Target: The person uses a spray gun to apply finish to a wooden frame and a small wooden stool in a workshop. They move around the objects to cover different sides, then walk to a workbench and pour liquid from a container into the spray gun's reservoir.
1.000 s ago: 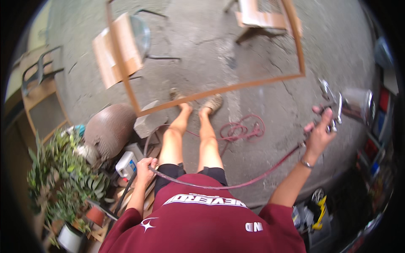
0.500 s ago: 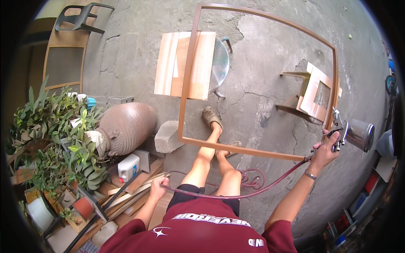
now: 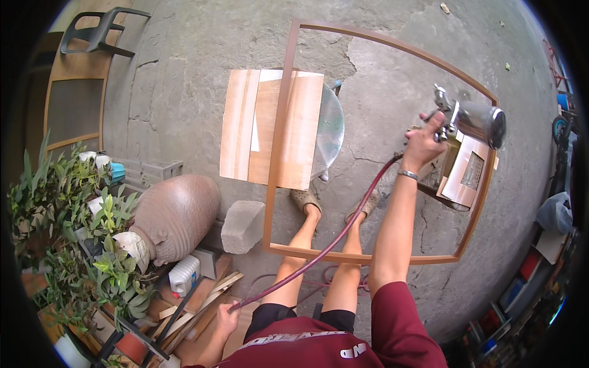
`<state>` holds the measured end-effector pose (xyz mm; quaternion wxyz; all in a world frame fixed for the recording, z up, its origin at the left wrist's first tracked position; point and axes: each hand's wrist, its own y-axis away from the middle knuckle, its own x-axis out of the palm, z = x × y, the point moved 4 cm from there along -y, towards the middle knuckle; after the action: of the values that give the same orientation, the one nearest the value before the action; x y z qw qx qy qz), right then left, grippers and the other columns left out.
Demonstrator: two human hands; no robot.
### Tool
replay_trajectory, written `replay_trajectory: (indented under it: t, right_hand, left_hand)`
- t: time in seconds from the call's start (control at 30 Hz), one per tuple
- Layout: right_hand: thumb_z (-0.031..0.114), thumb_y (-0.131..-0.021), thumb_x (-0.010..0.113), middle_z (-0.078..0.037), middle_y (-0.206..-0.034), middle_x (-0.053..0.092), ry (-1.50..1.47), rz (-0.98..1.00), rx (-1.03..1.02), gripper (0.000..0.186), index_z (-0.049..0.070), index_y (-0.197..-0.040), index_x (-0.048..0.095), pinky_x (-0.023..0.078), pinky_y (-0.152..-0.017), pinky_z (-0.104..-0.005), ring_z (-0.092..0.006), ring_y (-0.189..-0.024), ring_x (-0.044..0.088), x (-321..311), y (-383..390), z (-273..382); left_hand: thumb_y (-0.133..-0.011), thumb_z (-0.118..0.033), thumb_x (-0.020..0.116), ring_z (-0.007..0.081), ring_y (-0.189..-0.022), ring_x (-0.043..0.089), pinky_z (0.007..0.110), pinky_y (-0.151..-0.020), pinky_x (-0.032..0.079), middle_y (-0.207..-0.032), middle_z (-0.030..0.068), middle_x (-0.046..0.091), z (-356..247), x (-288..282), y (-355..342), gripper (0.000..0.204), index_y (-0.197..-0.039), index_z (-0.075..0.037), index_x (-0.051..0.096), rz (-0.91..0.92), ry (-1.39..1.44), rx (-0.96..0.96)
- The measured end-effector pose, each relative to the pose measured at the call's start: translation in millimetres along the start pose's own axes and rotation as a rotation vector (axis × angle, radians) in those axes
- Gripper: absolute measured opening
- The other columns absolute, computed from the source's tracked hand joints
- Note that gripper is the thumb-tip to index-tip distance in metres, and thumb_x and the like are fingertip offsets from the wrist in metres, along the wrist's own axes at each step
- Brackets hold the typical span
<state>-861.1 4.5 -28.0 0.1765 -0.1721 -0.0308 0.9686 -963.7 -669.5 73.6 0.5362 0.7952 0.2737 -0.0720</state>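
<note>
My right hand [image 3: 425, 143] is closed around the handle of a silver spray gun [image 3: 451, 115] with a metal cup [image 3: 481, 122], held over the right half of a brown rectangular frame [image 3: 423, 259]. A dark red hose [image 3: 328, 245] runs from the gun down to my left hand [image 3: 227, 316], whose fingers grip it beside my thigh. The frame overlaps, in this view, light wooden boards [image 3: 239, 129] on a round-topped stool [image 3: 331, 144] and a cardboard-covered stool [image 3: 457, 193]. Whether the frame rests on them I cannot tell.
At left are a large clay jar [image 3: 175, 214], a concrete block [image 3: 242, 227], potted plants [image 3: 80, 245], scrap wood [image 3: 202, 294], a white jug [image 3: 183, 275], and a dark plastic chair [image 3: 89, 34] on a leaning panel [image 3: 76, 110]. Assorted items [image 3: 534, 257] line the right side of the cracked concrete floor [image 3: 153, 73].
My right arm has swung forward and inward, carrying the spray gun from the frame's right edge to over its inside. The hose is pulled up diagonally. My left hand still grips it.
</note>
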Motion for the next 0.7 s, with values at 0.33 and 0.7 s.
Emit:
replay_trajectory:
  t: [0.33, 0.7]
  right_hand:
    - [0.041, -0.103, 0.065, -0.007, -0.068, 0.067, -0.222, 0.410, 0.011, 0.047, -0.002, -0.084, 0.068, 0.035, -0.037, -0.0266, -0.0088, -0.041, 0.052, 120, 99, -6]
    - [0.031, -0.099, 0.072, -0.005, -0.057, 0.052, -0.132, 0.426, -0.125, 0.036, -0.003, -0.090, 0.071, 0.037, -0.050, -0.0299, -0.0094, -0.053, 0.044, 127, 37, -35]
  left_hand:
    - [-0.103, -0.018, 0.055, 0.0100, -0.047, 0.034, 0.030, -0.045, 0.025, -0.055, -0.0013, 0.039, -16, -2, 46, 0.046, -0.061, -0.008, 0.041, 0.032, 0.599, -0.235]
    - [-0.109, -0.030, 0.052, 0.0098, -0.051, 0.037, 0.029, -0.049, 0.028, -0.058, -0.0015, 0.041, -58, 83, 69, 0.053, -0.061, -0.009, 0.042, 0.172, 0.537, -0.424]
